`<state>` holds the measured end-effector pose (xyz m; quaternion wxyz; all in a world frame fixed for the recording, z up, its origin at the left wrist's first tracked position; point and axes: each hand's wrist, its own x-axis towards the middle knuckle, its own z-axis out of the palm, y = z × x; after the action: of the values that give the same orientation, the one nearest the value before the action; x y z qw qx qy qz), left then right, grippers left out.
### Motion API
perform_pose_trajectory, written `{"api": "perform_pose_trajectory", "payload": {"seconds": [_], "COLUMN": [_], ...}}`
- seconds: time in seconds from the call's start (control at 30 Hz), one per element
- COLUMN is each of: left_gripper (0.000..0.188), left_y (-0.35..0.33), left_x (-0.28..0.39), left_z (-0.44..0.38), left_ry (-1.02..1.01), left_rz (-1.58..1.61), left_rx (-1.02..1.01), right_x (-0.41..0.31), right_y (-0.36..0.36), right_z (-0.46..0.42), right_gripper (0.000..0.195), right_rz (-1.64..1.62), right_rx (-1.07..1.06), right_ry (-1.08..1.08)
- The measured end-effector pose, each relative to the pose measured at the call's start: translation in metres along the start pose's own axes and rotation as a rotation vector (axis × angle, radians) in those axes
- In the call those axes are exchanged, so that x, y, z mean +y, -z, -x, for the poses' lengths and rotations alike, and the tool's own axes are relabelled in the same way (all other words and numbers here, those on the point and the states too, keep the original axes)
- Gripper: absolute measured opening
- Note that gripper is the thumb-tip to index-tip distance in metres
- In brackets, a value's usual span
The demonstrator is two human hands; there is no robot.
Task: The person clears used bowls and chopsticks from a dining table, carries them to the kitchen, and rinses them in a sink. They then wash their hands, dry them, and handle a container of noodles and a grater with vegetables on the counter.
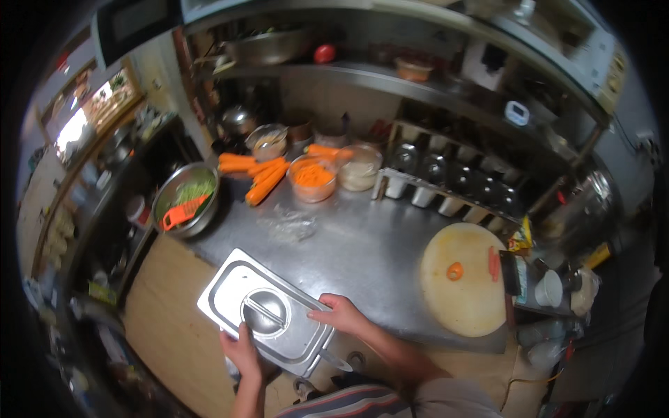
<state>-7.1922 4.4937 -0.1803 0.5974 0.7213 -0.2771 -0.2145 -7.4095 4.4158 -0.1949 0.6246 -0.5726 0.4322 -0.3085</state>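
Both hands hold a rectangular stainless steel food pan with its lid (298, 326) on, tilted over the near edge of the worktop. My left hand (241, 349) grips its near long side, the thumb on the lid by the recessed handle (265, 312). On the far right side my right hand (342, 314) clasps the rim, thumb on top. A flat metal utensil handle (337, 360) sticks out from the pan's near right end. The fingers under the pan are hidden.
Along the steel worktop (360, 245) lie crumpled plastic film (292, 224), whole carrots (267, 183) and a bowl of shredded carrot (312, 180). A steel bowl (213, 209) with an orange grater (183, 211) stands left. Right are a round cutting board (457, 313), a cleaver (509, 271) and racked containers (423, 196).
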Motion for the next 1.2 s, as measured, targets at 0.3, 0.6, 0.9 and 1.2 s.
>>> {"api": "perform_pose_trajectory", "payload": {"seconds": [0.3,0.6,0.9,1.2], "left_gripper": [0.044,0.063,0.049,0.049], "left_y": [-0.172,-0.209,-0.156,-0.148], "left_x": [-0.048,-0.07,-0.026,-0.102], "left_z": [-0.057,-0.098,-0.047,-0.038], "left_ry": [-0.189,-0.017,0.023,-0.035], "left_rz": [-0.182,-0.399,-0.281,-0.432], "left_rx": [-0.346,-0.61,-0.551,-0.457], "right_x": [0.036,0.047,0.051,0.045], "right_y": [0.099,0.152,0.249,0.202], "right_z": [-0.007,-0.003,0.066,0.031], "right_gripper": [0.031,0.052,0.009,0.009], "right_rz": [0.211,0.483,-0.203,1.461], "right_rx": [0.507,0.812,0.99,0.711], "right_ry": [0.104,-0.033,0.18,0.498]}}
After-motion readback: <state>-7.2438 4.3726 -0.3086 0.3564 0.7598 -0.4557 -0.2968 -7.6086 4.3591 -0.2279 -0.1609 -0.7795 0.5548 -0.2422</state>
